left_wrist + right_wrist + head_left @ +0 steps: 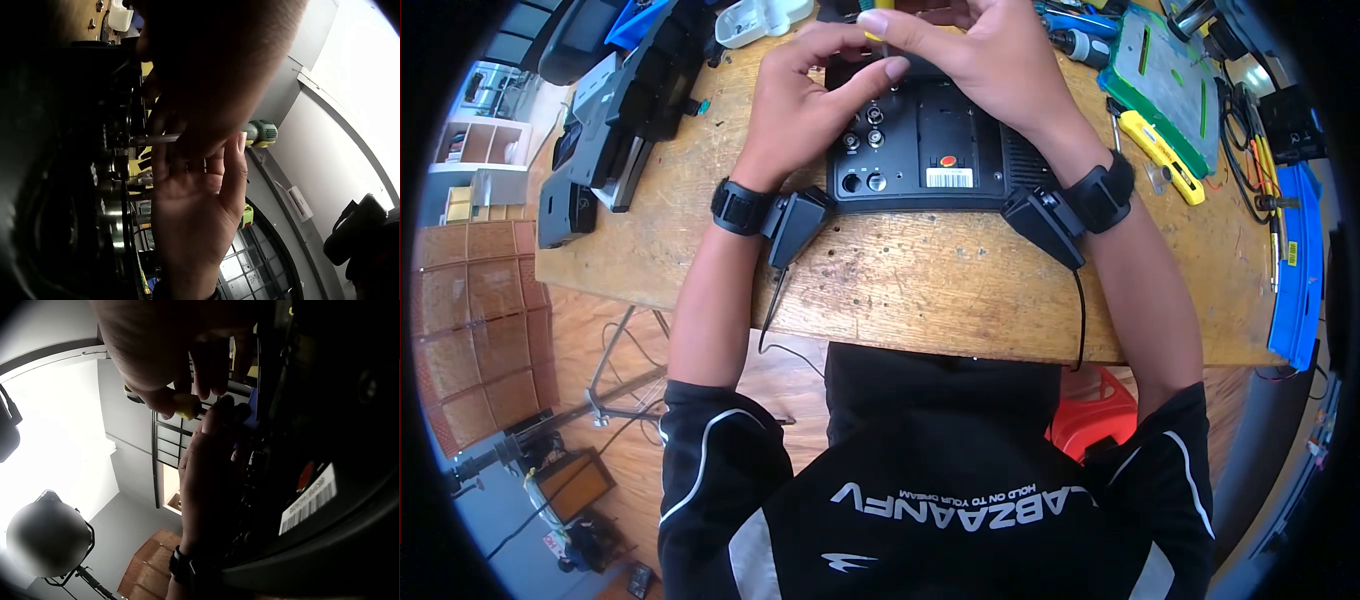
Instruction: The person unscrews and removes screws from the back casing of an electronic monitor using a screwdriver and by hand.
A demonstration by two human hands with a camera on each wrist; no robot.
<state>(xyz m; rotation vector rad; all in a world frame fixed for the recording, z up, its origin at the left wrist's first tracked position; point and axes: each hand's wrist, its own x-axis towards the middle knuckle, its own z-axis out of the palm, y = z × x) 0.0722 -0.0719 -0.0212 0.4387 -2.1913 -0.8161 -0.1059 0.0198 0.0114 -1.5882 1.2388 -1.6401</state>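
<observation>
A black device [945, 125] lies flat on the wooden workbench, with round metal connectors [875, 138], a barcode label [949, 178] and a red-orange sticker on its upturned panel. Above the connectors is a screwdriver [265, 132] with a green-and-yellow handle, its shaft pointing down at the panel. My right hand [1000, 75] grips the yellow part of the handle between thumb and fingers, seen in the right wrist view. The left hand [805, 105] pinches around the shaft lower down, thumb and index finger close together. Fingers hide the screwdriver's tip in the head view.
Black equipment [630, 110] stands at the left of the bench, with a white tray [760, 18] at the back. On the right lie a green-edged board [1165, 85], a yellow utility knife [1162, 157], cables and a blue bin [1300, 265]. Wrist camera cords hang over the front edge.
</observation>
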